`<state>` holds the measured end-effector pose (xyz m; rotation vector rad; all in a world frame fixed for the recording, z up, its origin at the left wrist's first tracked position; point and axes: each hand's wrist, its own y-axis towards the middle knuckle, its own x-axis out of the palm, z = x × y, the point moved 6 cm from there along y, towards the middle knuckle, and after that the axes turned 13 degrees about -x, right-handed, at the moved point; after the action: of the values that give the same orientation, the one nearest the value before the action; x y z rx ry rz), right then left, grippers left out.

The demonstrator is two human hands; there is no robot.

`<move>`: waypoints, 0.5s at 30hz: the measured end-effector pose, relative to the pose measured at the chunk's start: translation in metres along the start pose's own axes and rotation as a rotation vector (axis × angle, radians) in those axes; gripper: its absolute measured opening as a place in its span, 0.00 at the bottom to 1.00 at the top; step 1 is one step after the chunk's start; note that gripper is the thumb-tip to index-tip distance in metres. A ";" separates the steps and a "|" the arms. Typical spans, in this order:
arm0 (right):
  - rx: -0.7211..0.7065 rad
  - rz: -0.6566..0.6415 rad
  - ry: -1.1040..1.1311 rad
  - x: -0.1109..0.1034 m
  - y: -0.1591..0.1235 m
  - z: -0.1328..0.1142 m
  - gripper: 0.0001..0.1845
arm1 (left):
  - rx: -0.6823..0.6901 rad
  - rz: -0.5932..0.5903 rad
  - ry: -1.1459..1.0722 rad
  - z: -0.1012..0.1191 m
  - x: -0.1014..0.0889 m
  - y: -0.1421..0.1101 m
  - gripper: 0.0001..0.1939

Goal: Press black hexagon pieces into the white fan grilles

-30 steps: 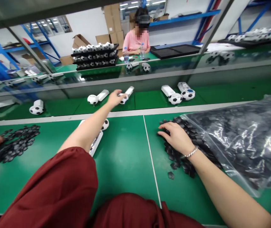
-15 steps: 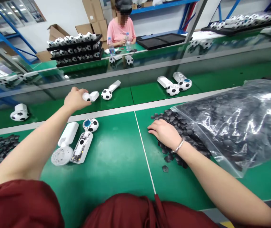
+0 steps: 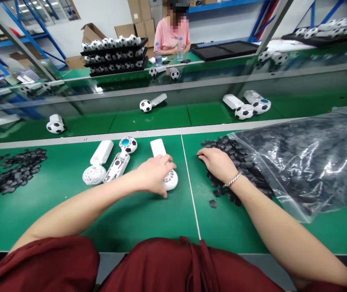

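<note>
A green worktable [image 3: 149, 219] is crossed by a thin white line [image 3: 191, 190]. Just left of the line, a white unit [image 3: 171, 181] is grasped by the left hand [image 3: 155, 174], with fingers and thumb wrapped around its rounded, honeycombed end; its box-shaped end points away from the wearer's body. Right of the line, the left edge of a heap of black pieces [image 3: 237, 156] is covered by the right hand [image 3: 217, 162]. Its fingertips are drawn together, but whether a piece is pinched between them cannot be told. A loose black piece [image 3: 213, 203] is seen near the heap, on the wearer's side. The heap is bordered on the right by a clear plastic bag [image 3: 313, 162] filled with similar pieces. Two more white units [image 3: 102, 153] are laid side by side left of the left hand. Across the table, a person in a pink shirt [image 3: 165, 36] is seen near stacked black trays [image 3: 118, 72].
</note>
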<state>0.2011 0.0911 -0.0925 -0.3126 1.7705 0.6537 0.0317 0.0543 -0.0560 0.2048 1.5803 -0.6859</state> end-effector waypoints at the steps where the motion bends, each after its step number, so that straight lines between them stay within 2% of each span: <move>1: -0.002 0.030 0.039 -0.001 0.000 0.000 0.08 | 0.074 -0.012 -0.001 -0.005 0.000 0.001 0.43; 4: -0.035 0.154 0.143 -0.009 0.000 -0.001 0.07 | 0.225 0.005 0.016 -0.013 -0.002 0.005 0.44; 6: -0.017 0.228 0.252 -0.014 0.000 -0.002 0.05 | 0.246 0.042 -0.001 -0.009 -0.002 0.012 0.40; 8: 0.044 0.266 0.398 -0.018 -0.002 -0.002 0.05 | 0.135 0.120 -0.061 -0.004 -0.002 0.023 0.39; 10: 0.096 0.270 0.527 -0.021 -0.003 -0.004 0.05 | -0.071 0.210 -0.180 -0.006 0.000 0.034 0.40; 12: 0.089 0.253 0.607 -0.022 -0.003 -0.010 0.06 | -0.212 0.244 -0.313 -0.008 0.006 0.039 0.38; 15: -0.029 0.226 0.628 -0.023 -0.002 -0.024 0.06 | -0.226 0.242 -0.417 -0.008 0.014 0.038 0.33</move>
<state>0.1900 0.0733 -0.0666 -0.3665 2.4232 0.7974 0.0426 0.0856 -0.0810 0.0757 1.1955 -0.3296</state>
